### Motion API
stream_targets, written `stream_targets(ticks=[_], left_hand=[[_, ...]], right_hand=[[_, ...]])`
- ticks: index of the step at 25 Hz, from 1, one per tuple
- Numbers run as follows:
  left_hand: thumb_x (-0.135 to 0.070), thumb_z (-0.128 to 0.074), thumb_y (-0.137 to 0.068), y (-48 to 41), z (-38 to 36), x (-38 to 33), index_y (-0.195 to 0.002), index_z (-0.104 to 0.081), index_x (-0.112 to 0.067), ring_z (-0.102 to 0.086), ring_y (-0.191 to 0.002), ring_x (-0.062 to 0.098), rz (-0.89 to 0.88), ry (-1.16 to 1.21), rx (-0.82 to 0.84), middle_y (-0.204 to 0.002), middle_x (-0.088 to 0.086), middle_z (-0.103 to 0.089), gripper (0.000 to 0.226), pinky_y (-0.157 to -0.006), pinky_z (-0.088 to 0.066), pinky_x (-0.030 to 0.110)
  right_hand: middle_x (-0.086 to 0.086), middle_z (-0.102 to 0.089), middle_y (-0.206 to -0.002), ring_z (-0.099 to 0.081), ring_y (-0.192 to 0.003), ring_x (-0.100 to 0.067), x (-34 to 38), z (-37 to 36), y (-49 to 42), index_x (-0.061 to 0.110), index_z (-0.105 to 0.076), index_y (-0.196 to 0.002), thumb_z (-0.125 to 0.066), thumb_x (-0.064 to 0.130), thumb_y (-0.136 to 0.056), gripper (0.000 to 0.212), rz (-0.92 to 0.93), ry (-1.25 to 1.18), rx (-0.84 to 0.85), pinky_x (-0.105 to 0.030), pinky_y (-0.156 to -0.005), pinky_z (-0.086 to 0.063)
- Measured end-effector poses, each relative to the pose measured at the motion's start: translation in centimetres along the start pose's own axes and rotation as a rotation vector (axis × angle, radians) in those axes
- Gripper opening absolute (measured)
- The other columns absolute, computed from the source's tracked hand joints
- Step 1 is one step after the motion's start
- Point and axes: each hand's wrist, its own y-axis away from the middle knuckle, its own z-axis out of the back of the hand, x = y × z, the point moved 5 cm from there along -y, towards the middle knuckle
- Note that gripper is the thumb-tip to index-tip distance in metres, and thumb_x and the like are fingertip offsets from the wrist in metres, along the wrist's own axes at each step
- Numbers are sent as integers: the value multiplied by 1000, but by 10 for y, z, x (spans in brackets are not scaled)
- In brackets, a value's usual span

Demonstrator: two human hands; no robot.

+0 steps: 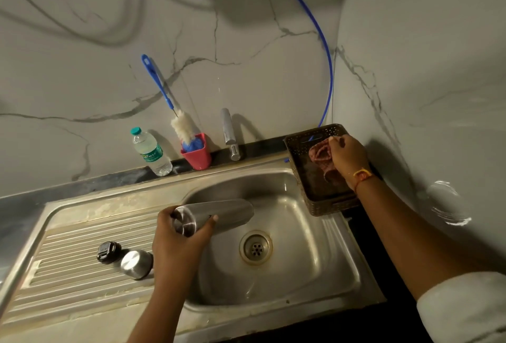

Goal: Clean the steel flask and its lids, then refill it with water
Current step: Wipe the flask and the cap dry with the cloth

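Observation:
My left hand (180, 244) grips the steel flask (219, 215) near its base and holds it lying sideways over the sink basin (315, 249), mouth pointing right. On the ribbed drainboard to the left lie the black inner lid (108, 251) and the steel cap (136, 264), side by side. My right hand (346, 157) reaches into the brown perforated basket (298, 159) at the sink's back right corner and pinches a reddish cloth (319, 157) there.
A chrome tap (229, 134) stands behind the basin. Left of it a red cup (197, 157) holds a blue-handled bottle brush (175, 112), with a plastic water bottle (152, 152) beside it. A blue hose (325, 49) runs down the wall. The drain (256, 247) sits mid-basin.

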Motion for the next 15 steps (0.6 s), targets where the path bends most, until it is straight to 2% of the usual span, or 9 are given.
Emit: stream_targets(ticks=[2, 3, 5, 6, 8, 9, 13, 15], left_hand=[[-50, -87, -69, -4, 6, 12, -117, -47, -31, -65, -98, 24, 131, 114, 5, -102, -9, -59, 66, -87, -58, 49], [-51, -86, -68, -5, 7, 18, -119, -48, -27, -66, -99, 26, 215, 218, 20, -105, -5, -60, 68, -88, -59, 51], [-50, -83, -72, -3, 8, 27, -121, -54, -14, -68, -101, 31, 412, 499, 75, -112, 8, -63, 68, -89, -60, 51], [-45, -81, -77, 0, 9, 26, -120, -57, -9, -68, -102, 33, 500, 655, 95, -115, 14, -64, 61, -89, -60, 50], [-33, -77, -86, 5, 9, 20, -112, -63, -7, -71, -101, 33, 608, 907, 126, -116, 21, -67, 39, -88, -60, 46], [-31, -76, -87, 5, 12, 19, -111, -64, -8, -72, -98, 32, 627, 964, 143, -116, 22, -68, 36, -86, -61, 43], [-33, -76, -87, 2, 30, 30, -118, -62, -9, -74, -99, 32, 660, 1038, 171, -119, 24, -68, 41, -70, -65, 35], [-33, -75, -88, 0, 39, 38, -124, -61, -10, -73, -101, 30, 634, 1013, 214, -122, 23, -68, 44, -71, -63, 34]], right_hand=[[-7, -66, -101, -63, -93, -27, 14, 15, 14, 10, -65, -106, -47, 40, -100, 36, -119, -302, -70, -37, -82, -52], [-5, -69, -101, -66, -94, -26, 21, 17, 23, 12, -66, -106, -50, 42, -98, 36, -183, -501, -51, -37, -83, -54], [-7, -74, -103, -71, -95, -29, 45, 1, 52, 14, -72, -107, -61, 40, -90, 33, -319, -938, 122, -42, -84, -58], [-10, -75, -105, -72, -96, -31, 57, -10, 72, 13, -73, -107, -65, 37, -87, 32, -382, -1107, 207, -46, -86, -57], [-15, -73, -110, -71, -100, -34, 70, -38, 112, 10, -71, -111, -65, 35, -89, 34, -483, -1208, 279, -52, -90, -55], [-16, -73, -111, -70, -101, -35, 79, -51, 131, 9, -70, -113, -61, 36, -92, 35, -517, -1225, 297, -54, -90, -55], [-10, -77, -96, -72, -87, -29, 104, -82, 182, 15, -71, -101, -52, 28, -100, 23, -503, -1322, 334, -48, -70, -59], [-12, -74, -108, -70, -97, -32, 114, -95, 201, 16, -69, -115, -52, 34, -100, 28, -472, -1334, 370, -53, -77, -58]])
